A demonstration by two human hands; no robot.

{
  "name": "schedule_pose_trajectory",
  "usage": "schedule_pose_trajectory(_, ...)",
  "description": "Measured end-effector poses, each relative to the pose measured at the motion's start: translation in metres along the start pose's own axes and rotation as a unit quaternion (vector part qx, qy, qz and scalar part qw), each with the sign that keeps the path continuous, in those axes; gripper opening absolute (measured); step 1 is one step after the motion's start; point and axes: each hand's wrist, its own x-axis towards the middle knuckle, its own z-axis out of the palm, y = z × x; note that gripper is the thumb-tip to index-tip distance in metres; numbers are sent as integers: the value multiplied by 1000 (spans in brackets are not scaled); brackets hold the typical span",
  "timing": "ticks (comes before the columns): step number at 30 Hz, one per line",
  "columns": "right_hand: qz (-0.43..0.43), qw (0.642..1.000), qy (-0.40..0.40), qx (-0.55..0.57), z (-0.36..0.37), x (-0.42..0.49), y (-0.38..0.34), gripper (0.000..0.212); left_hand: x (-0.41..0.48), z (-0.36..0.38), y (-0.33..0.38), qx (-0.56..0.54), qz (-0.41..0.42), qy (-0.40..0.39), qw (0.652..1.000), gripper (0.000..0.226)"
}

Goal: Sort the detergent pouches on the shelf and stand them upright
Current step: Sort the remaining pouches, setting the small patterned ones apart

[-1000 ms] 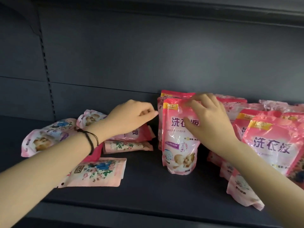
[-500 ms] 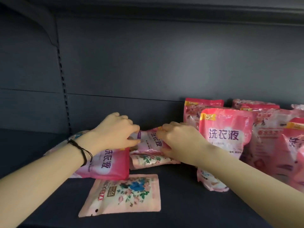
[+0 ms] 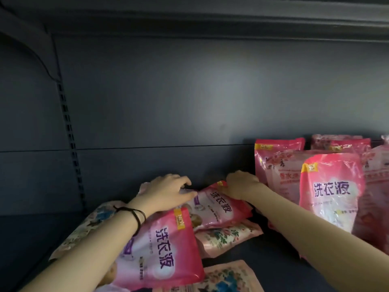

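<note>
Right now both hands meet on one pink detergent pouch, a glossy bag with purple Chinese lettering on a white cloud-shaped patch and a yellow tag at its top corner. It lies slanted on top of a loose pile on the left half of the dark shelf, its top end towards the back panel.

I count five pouches lying down. They are the gripped one, a second pink pouch nearer me under the left forearm, and a rose-print pouch beneath the gripped one. Another flowered pouch sits at the bottom edge, and a blue-flowered pouch lies under the left wrist. To the right at least five stand upright in overlapping rows. The front standing pouch has the same pink design, and those behind it are partly covered.

The left hand has its fingers curled over the gripped pouch's upper left edge, with the thumb laid along its face. The right hand bends its fingers round the corner with the yellow tag. Its fingertips are hidden, so I cannot tell how tightly they pinch. A black cord bracelet circles the left wrist.
</note>
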Motion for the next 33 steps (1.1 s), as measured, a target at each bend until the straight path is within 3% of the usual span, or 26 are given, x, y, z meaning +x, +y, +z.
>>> schedule_pose_trajectory(4, 35, 991, -53, 120, 21, 20, 2, 43, 13, 16, 6, -77, -9, -5, 997, 57)
schedule_pose_trajectory(9, 64, 964, 61, 251, 28, 27, 13, 30, 19, 19, 5, -217, -38, -9, 975, 57)
schedule_pose_trajectory(14, -20, 923, 201, 328, 8, 7, -1, 14, 21, 5, 4, -433, -95, -22, 896, 56)
schedule_pose_trajectory(20, -108, 869, 329, 354, -45, -22, -15, 10, 7, -13, 13, -619, -80, 1, 782, 44)
schedule_pose_trajectory(23, -131, 861, 400, 288, -55, -37, -25, 11, -1, -21, 12, -643, -72, 68, 760, 34)
schedule_pose_trajectory(26, -140, 828, 467, 278, -51, -51, -24, 26, -7, -25, 14, -652, -76, 131, 743, 15)
schedule_pose_trajectory(30, -106, 790, 433, 421, -31, -68, -21, 55, -14, -33, 24, -670, -72, 194, 713, 19)
schedule_pose_trajectory(33, -67, 708, 328, 621, -29, -76, -18, 51, -24, -38, 40, -696, -66, 233, 676, 14)
